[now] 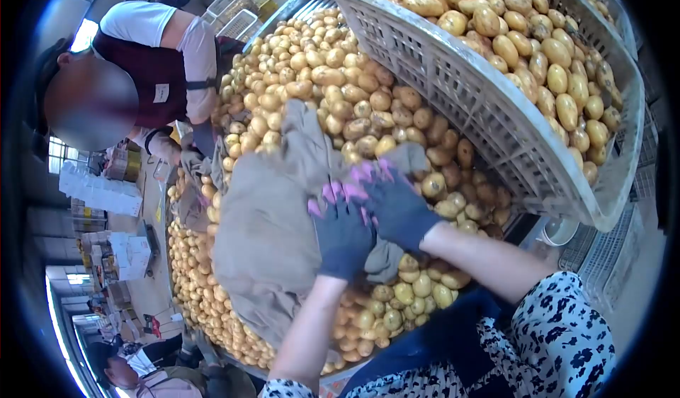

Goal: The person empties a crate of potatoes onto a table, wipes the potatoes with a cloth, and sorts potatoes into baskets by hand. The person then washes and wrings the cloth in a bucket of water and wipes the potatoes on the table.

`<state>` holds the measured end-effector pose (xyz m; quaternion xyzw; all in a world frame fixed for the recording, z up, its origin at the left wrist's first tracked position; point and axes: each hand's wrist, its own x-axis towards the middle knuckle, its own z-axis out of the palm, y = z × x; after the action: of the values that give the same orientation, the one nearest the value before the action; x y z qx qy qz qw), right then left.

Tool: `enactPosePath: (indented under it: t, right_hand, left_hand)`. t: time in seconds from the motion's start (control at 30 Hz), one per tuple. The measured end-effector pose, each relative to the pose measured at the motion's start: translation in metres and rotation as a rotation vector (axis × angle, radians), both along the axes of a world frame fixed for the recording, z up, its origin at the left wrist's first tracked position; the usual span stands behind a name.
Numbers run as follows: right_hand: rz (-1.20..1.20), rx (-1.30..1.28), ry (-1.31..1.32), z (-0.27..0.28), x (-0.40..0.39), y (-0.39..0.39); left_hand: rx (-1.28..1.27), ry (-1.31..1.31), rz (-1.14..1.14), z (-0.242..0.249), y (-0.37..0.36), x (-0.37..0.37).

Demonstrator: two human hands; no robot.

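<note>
A large grey-brown cloth [258, 221] lies rumpled over a broad heap of yellow potatoes [418, 295]. My left hand [343, 235], in a dark glove with pink fingertips, rests on the cloth's right part, fingers stretched out and apart. Close beside it, my right hand [398, 203] wears the same kind of glove and lies on the cloth with fingers spread. Folds of cloth show beyond and below the right hand. What is under both palms is hidden.
A big plastic crate [453, 79] filled with potatoes stands tilted at the upper right, beside the heap. Across the heap, a person [152, 79] in a dark vest handles cloth. Another person [163, 370] is at the lower left. A white bucket [558, 231] stands right.
</note>
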<state>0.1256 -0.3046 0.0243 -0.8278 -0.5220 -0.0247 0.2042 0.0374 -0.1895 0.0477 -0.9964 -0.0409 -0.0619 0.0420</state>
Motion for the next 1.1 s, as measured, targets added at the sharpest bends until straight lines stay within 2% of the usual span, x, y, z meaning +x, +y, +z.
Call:
enactPosePath:
  t: [0.1, 0.17, 0.23, 0.27, 0.3, 0.33, 0.37, 0.4, 0.43, 0.47, 0.5, 0.57, 0.6, 0.63, 0.67, 0.7, 0.73, 0.77, 0.8, 0.83, 0.87, 0.9, 0.93, 1.0, 1.03, 1.07, 1.1]
  right_hand:
    - [-0.018, -0.079, -0.091, -0.015, 0.021, 0.032]
    - [-0.006, -0.121, -0.174, 0.003, 0.051, 0.057]
    - [-0.037, -0.093, -0.155, -0.001, 0.049, 0.067]
    - [-0.047, -0.198, -0.209, -0.009, 0.042, 0.066]
    - [-0.06, -0.302, -0.258, -0.013, 0.032, 0.065]
    - [-0.024, -0.406, -0.292, 0.021, 0.012, 0.034]
    - [0.053, -0.297, -0.202, 0.007, 0.003, 0.02]
    - [0.118, -0.259, -0.074, 0.007, -0.013, -0.002]
    - [0.069, -0.072, 0.098, 0.004, -0.035, -0.023]
    - [0.106, -0.097, 0.093, -0.002, -0.046, -0.032]
    - [0.149, -0.198, 0.21, 0.013, -0.043, -0.031]
    - [0.105, -0.166, 0.042, -0.016, -0.023, 0.003]
    - [0.187, -0.029, 0.055, -0.037, 0.002, 0.026]
    - [0.277, 0.103, 0.071, -0.046, 0.027, 0.044]
    - [0.296, 0.013, 0.032, -0.022, 0.037, 0.05]
    - [0.317, -0.079, -0.015, 0.002, 0.048, 0.054]
    - [0.277, 0.092, 0.35, -0.019, 0.071, 0.071]
    - [0.218, 0.257, 0.725, -0.044, 0.089, 0.083]
    - [0.117, 0.088, 0.322, -0.021, 0.096, 0.072]
    - [0.026, -0.07, -0.097, 0.02, 0.103, 0.056]
    - [-0.091, -0.016, -0.082, 0.045, 0.106, 0.04]
    - [-0.209, 0.037, -0.07, 0.056, 0.11, 0.027]
    - [-0.19, 0.027, -0.076, 0.046, 0.112, 0.019]
    - [-0.469, 0.191, -0.418, 0.021, 0.11, 0.006]
    - [-0.269, 0.104, -0.231, 0.04, 0.087, -0.008]
    - [-0.073, 0.017, -0.039, 0.06, 0.056, -0.022]
    - [0.12, -0.137, 0.037, 0.05, 0.025, -0.027]
  left_hand:
    - [0.016, 0.151, 0.077, -0.025, 0.024, 0.034]
    - [-0.129, 0.316, 0.175, -0.015, 0.047, 0.071]
    - [-0.196, 0.228, 0.191, -0.002, 0.048, 0.064]
    - [-0.258, 0.154, 0.196, 0.003, 0.047, 0.063]
    - [-0.138, 0.083, 0.113, -0.01, 0.045, 0.055]
    - [-0.019, 0.02, 0.03, -0.028, 0.041, 0.038]
    - [0.03, 0.027, -0.036, -0.022, 0.023, 0.015]
    - [-0.118, 0.232, -0.084, -0.016, 0.01, -0.008]
    - [-0.216, 0.325, -0.036, 0.004, -0.01, -0.027]
    - [-0.192, 0.33, -0.02, -0.002, -0.02, -0.047]
    - [-0.193, 0.324, -0.027, -0.008, -0.017, -0.04]
    - [-0.039, 0.043, 0.027, -0.029, -0.003, -0.034]
    - [-0.181, 0.207, 0.174, -0.032, 0.011, -0.011]
    - [-0.134, 0.105, 0.179, -0.027, 0.018, 0.002]
    - [-0.091, -0.003, 0.189, -0.022, 0.022, 0.011]
    - [-0.196, 0.04, 0.2, -0.019, 0.031, 0.015]
    - [-0.291, 0.081, 0.188, -0.011, 0.047, 0.018]
    - [-0.501, 0.002, -0.018, 0.002, 0.067, 0.012]
    - [-0.716, -0.074, -0.21, 0.013, 0.074, -0.004]
    - [-1.035, -0.151, 0.144, 0.047, 0.051, -0.028]
    - [-0.694, -0.31, 0.001, 0.057, 0.052, -0.055]
    - [-0.338, -0.36, 0.024, 0.065, 0.044, -0.093]
    - [-0.328, -0.354, 0.128, 0.063, 0.038, -0.133]
    - [-0.288, -0.225, 0.533, 0.035, 0.027, -0.203]
    - [-0.11, -0.236, 0.611, 0.001, 0.02, -0.244]
    - [-0.112, -0.214, 0.778, -0.017, 0.005, -0.273]
    - [-0.062, -0.114, 0.869, -0.034, -0.005, -0.299]
